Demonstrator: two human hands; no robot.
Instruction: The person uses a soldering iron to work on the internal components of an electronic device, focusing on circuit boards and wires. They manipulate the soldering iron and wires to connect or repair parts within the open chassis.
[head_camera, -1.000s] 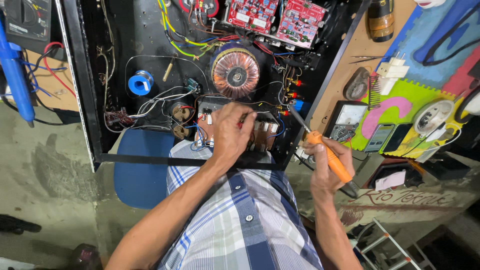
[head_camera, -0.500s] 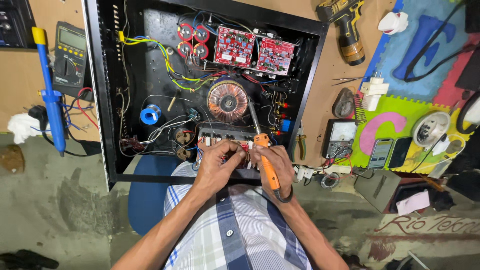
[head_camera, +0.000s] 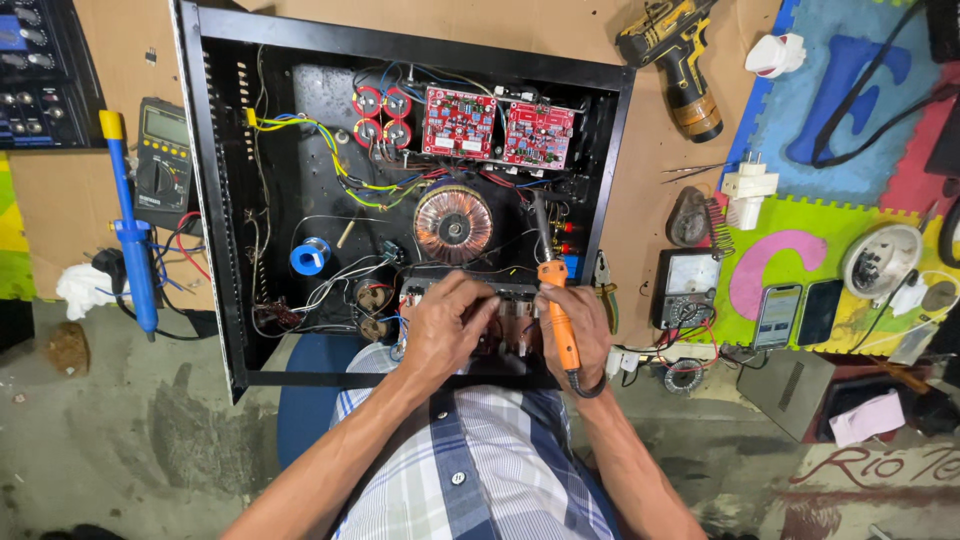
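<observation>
- at six o'clock in the open black chassis (head_camera: 215, 250), the left hand (head_camera: 447, 325) curls, fingers pinching a small component board (head_camera: 470, 300).
- right hand (head_camera: 580, 330), just beside, is closed around an orange soldering iron (head_camera: 556, 310), tip toward twelve o'clock.
- copper toroidal transformer (head_camera: 453, 223) sits at twelve o'clock from both hands.

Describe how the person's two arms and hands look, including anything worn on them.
Both forearms are bare from the elbow down; no sleeves reach them, and no gloves, watch or rings show. The left hand and right hand are bare, with all fingers uncovered. Behind them, the plaid shirt is checked in blue, white and grey, with a buttoned front placket.
</observation>
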